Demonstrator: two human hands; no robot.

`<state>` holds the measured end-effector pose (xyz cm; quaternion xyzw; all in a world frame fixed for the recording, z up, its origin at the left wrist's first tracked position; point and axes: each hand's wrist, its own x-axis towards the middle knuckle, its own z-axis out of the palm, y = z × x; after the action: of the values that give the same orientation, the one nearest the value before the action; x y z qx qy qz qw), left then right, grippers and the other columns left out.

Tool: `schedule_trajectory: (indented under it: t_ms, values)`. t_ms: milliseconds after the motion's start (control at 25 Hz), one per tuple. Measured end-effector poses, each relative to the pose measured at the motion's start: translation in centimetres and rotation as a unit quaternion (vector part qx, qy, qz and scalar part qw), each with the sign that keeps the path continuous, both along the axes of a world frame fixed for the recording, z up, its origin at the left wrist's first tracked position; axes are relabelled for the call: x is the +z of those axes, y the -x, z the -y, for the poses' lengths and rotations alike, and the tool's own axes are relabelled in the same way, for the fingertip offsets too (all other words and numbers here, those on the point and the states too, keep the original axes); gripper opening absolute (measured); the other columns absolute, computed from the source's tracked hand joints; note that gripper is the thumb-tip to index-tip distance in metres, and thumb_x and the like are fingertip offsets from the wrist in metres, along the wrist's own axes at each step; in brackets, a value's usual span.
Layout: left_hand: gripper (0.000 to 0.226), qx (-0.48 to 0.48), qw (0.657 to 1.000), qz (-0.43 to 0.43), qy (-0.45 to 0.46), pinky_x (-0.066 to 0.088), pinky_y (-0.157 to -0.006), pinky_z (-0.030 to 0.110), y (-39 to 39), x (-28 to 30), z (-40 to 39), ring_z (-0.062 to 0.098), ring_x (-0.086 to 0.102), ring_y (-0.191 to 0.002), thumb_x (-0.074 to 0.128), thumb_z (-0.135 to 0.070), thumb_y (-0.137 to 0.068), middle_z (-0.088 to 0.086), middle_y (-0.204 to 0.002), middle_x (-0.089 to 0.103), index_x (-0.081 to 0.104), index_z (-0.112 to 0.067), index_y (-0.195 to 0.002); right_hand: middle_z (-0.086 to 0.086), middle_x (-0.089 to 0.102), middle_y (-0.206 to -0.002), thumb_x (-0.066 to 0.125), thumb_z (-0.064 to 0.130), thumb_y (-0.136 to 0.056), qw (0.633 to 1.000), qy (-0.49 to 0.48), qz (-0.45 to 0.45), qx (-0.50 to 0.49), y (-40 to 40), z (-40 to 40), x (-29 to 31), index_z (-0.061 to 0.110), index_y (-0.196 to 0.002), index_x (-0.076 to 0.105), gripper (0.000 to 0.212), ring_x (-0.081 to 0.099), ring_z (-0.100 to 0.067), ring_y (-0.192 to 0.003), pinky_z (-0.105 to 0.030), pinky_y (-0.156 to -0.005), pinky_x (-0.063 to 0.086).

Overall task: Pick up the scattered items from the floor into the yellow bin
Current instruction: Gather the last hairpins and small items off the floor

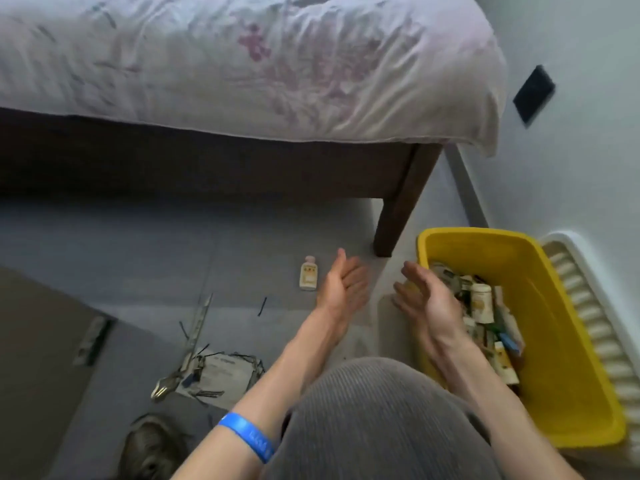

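My left hand (pixel 343 282) hovers open-palmed just right of the small bottle (pixel 308 277) lying on the floor, while my right hand (pixel 424 299) (fingers relaxed, holding nothing) hangs at the yellow bin (pixel 568 358)'s near rim.

The right hand (pixel 427 299) covers the near left rim of the yellow bin (pixel 568 358) and part of the heap inside it; its fingers (pixel 403 303) are smeared by motion, and whether they hold anything cannot be told. The left hand (pixel 346 284) is blurred too. The packages in the bin overlap, and their labels are too small to read. The label on the small bottle (pixel 308 278) on the floor is unreadable. The bed (pixel 242 64) is cut off at the top and left edges. The slipper (pixel 152 448) runs off the bottom edge. The clutter of metal pieces and paper (pixel 211 372) is too blurred to name.
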<state>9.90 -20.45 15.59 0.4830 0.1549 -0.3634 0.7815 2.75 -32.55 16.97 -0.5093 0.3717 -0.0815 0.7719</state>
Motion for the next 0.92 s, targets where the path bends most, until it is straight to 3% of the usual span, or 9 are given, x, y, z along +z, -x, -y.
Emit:
schedule_trajectory:
  t_ms: [160,240,360,400,480,560,600,760,920]
  values:
    - [0.029,0.088,0.980,-0.003,-0.180,0.050,-0.081,0.034,-2.2,-6.2,-10.2,0.024,0.065,-0.096,0.047,-0.036,-0.099,0.008,-0.109,0.069,0.064,-0.016,-0.110,0.002,0.063,-0.119,0.047,0.032,-0.100,0.983,0.030,-0.085,0.160,-4.6,-8.3,-5.3,0.021,-0.116,0.061,0.024,0.064,-0.023,-0.104,-0.041,-0.091,0.054]
    - [0.013,0.120,0.949,0.007,-0.293,0.052,-0.076,0.033,-2.8,-9.8,-15.5,0.025,0.067,-0.089,0.057,-0.023,-0.093,0.010,-0.100,0.072,0.068,-0.016,-0.097,-0.002,0.070,-0.108,0.052,0.025,-0.098,0.964,0.050,-0.123,0.230,-6.8,-12.1,-8.4,0.019,-0.109,0.065,0.018,0.069,-0.026,-0.094,-0.039,-0.080,0.058]
    - [0.013,0.147,0.892,0.002,-0.428,0.049,-0.069,0.024,-2.1,-14.3,-22.5,0.024,0.067,-0.086,0.060,-0.010,-0.086,0.009,-0.099,0.071,0.069,-0.014,-0.095,-0.002,0.073,-0.100,0.061,0.018,-0.092,0.915,0.123,-0.148,0.356,-9.0,-16.9,-13.2,0.022,-0.102,0.069,0.013,0.070,-0.022,-0.084,-0.033,-0.071,0.056]
    - [0.017,0.145,0.861,0.007,-0.487,0.048,-0.071,0.023,-1.7,-15.9,-24.9,0.024,0.066,-0.089,0.061,-0.009,-0.084,0.008,-0.101,0.071,0.069,-0.013,-0.098,-0.001,0.072,-0.102,0.064,0.019,-0.090,0.885,0.164,-0.145,0.410,-9.4,-18.7,-15.1,0.023,-0.101,0.069,0.013,0.069,-0.019,-0.086,-0.030,-0.071,0.053]
    - [0.024,0.101,0.794,0.038,-0.598,0.047,-0.081,0.029,-0.9,-18.3,-28.8,0.026,0.062,-0.098,0.064,-0.013,-0.082,0.007,-0.106,0.067,0.067,-0.014,-0.106,0.004,0.068,-0.107,0.067,0.024,-0.087,0.789,0.294,-0.117,0.527,-9.2,-21.6,-18.3,0.024,-0.108,0.066,0.022,0.064,-0.015,-0.094,-0.024,-0.077,0.047]
    - [0.031,0.037,0.743,0.082,-0.664,0.049,-0.084,0.036,-0.6,-20.5,-31.8,0.026,0.056,-0.102,0.067,-0.022,-0.083,0.006,-0.109,0.062,0.063,-0.015,-0.112,0.005,0.063,-0.114,0.064,0.027,-0.086,0.692,0.395,-0.057,0.602,-8.6,-24.7,-21.2,0.023,-0.118,0.061,0.033,0.060,-0.015,-0.102,-0.024,-0.080,0.045]
    - [0.033,0.007,0.729,0.114,-0.675,0.049,-0.084,0.038,-0.8,-21.1,-32.4,0.025,0.054,-0.101,0.069,-0.027,-0.082,0.005,-0.109,0.060,0.061,-0.016,-0.113,0.004,0.062,-0.117,0.063,0.027,-0.085,0.661,0.427,-0.029,0.616,-8.1,-25.6,-22.0,0.023,-0.120,0.059,0.035,0.058,-0.017,-0.103,-0.024,-0.079,0.043]
    - [0.016,-0.042,0.750,0.162,-0.640,0.050,-0.071,0.032,-3.4,-22.8,-32.8,0.018,0.059,-0.087,0.067,-0.030,-0.084,-0.003,-0.095,0.064,0.060,-0.023,-0.096,0.002,0.062,-0.119,0.062,0.026,-0.085,0.599,0.498,0.036,0.626,-8.0,-26.6,-23.6,0.022,-0.120,0.059,0.036,0.057,-0.021,-0.099,-0.029,-0.078,0.047]
    - [0.015,-0.071,0.799,0.085,-0.592,0.042,-0.057,0.028,-5.1,-22.7,-33.0,0.018,0.059,-0.071,0.058,-0.035,-0.079,-0.002,-0.082,0.064,0.054,-0.022,-0.083,0.000,0.065,-0.112,0.063,0.021,-0.084,0.578,0.540,0.043,0.610,-8.4,-26.1,-23.2,0.021,-0.115,0.062,0.031,0.059,-0.021,-0.091,-0.028,-0.071,0.046]
